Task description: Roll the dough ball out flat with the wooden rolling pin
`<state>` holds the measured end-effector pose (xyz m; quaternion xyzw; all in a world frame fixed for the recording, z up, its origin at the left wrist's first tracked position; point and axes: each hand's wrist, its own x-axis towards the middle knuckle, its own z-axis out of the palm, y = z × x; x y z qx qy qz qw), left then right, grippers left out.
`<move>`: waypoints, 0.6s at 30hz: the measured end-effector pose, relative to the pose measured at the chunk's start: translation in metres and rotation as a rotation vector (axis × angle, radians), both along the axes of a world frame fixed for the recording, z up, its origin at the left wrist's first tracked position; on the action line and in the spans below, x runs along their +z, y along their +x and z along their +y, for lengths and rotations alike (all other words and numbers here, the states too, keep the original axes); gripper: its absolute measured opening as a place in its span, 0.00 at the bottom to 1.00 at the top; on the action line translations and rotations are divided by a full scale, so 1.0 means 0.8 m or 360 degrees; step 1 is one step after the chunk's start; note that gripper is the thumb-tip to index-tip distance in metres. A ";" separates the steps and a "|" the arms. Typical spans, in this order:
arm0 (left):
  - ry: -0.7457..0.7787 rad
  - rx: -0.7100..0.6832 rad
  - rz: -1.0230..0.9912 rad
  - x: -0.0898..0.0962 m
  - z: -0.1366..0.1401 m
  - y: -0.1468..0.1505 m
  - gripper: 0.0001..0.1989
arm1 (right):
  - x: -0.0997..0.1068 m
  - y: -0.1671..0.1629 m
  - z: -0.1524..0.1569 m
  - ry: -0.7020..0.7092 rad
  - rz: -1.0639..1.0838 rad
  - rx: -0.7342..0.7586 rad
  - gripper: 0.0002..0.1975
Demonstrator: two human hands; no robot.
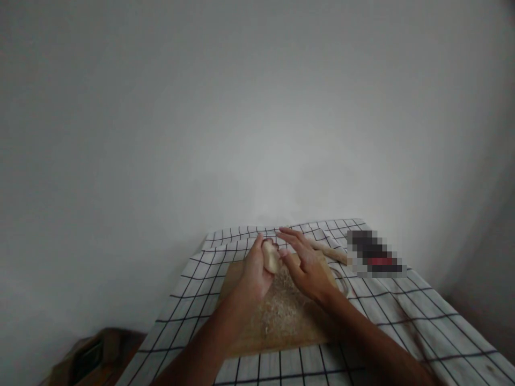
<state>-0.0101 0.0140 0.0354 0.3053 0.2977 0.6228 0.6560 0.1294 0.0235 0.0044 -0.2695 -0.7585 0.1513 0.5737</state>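
Note:
My left hand [254,276] is closed round a pale lump of dough [271,258], its palm turned inward. Close by on the right, my right hand [309,269] has its fingers stretched out, and the thumb side comes near or touches the dough's edge. Both hands are above a wooden board [241,340] dusted with white flour [279,311] and small bits. Part of the dough is hidden in the left palm.
A wooden rolling pin [332,253] lies behind my right hand. Beside the board sits a round, clear-rimmed item [343,281], partly hidden. A pixelated dark object [374,254] is at the right on the checked tablecloth [189,305]. A brown box [90,356] stands low left.

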 end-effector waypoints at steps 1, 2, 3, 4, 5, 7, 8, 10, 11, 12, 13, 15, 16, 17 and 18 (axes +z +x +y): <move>-0.0049 -0.0104 -0.0042 0.001 0.000 0.006 0.16 | 0.000 -0.001 -0.003 0.0076 -0.0132 -0.0011 0.18; -0.0095 -0.0232 -0.0088 0.001 -0.003 0.010 0.19 | 0.000 -0.001 -0.003 0.0136 -0.0230 -0.0047 0.19; -0.0127 -0.0366 -0.0131 0.002 -0.008 0.013 0.22 | 0.000 0.000 -0.001 0.0171 -0.0271 -0.0096 0.19; -0.0138 -0.0490 -0.0163 0.002 -0.013 0.013 0.24 | -0.001 0.003 0.002 0.0176 -0.0247 -0.0147 0.16; -0.0146 -0.0598 -0.0199 0.002 -0.019 0.012 0.26 | -0.002 0.006 0.007 0.0151 -0.0172 -0.0187 0.14; -0.0171 -0.0717 -0.0222 0.001 -0.027 0.008 0.27 | -0.003 0.011 0.015 0.0034 0.0055 -0.0234 0.11; -0.0205 -0.0724 -0.0202 -0.001 -0.028 0.006 0.26 | -0.003 0.013 0.016 -0.0036 0.0149 -0.0246 0.12; -0.0266 -0.0607 -0.0160 -0.007 -0.024 0.005 0.22 | -0.002 0.010 0.013 -0.0122 0.0196 -0.0250 0.14; -0.0277 -0.0505 -0.0155 -0.011 -0.020 0.007 0.19 | -0.001 0.007 0.009 -0.0105 0.0121 -0.0232 0.15; -0.0257 -0.0398 -0.0161 -0.016 -0.015 0.010 0.16 | 0.000 0.002 0.004 -0.0054 -0.0007 -0.0215 0.16; -0.0206 -0.0303 -0.0175 -0.021 -0.010 0.013 0.14 | 0.002 -0.004 -0.001 0.0013 -0.0159 -0.0209 0.18; -0.0071 -0.0169 -0.0192 -0.033 -0.002 0.019 0.08 | 0.003 -0.013 -0.008 0.0091 -0.0415 -0.0255 0.22; -0.0005 -0.0104 -0.0183 -0.038 0.001 0.020 0.07 | 0.004 -0.015 -0.009 0.0080 -0.0484 -0.0273 0.24; 0.0051 -0.0029 -0.0173 -0.042 0.003 0.018 0.07 | 0.004 -0.015 -0.008 0.0031 -0.0505 -0.0256 0.26; 0.0076 0.0056 -0.0168 -0.046 0.004 0.012 0.08 | 0.003 -0.013 -0.005 -0.0057 -0.0484 -0.0194 0.25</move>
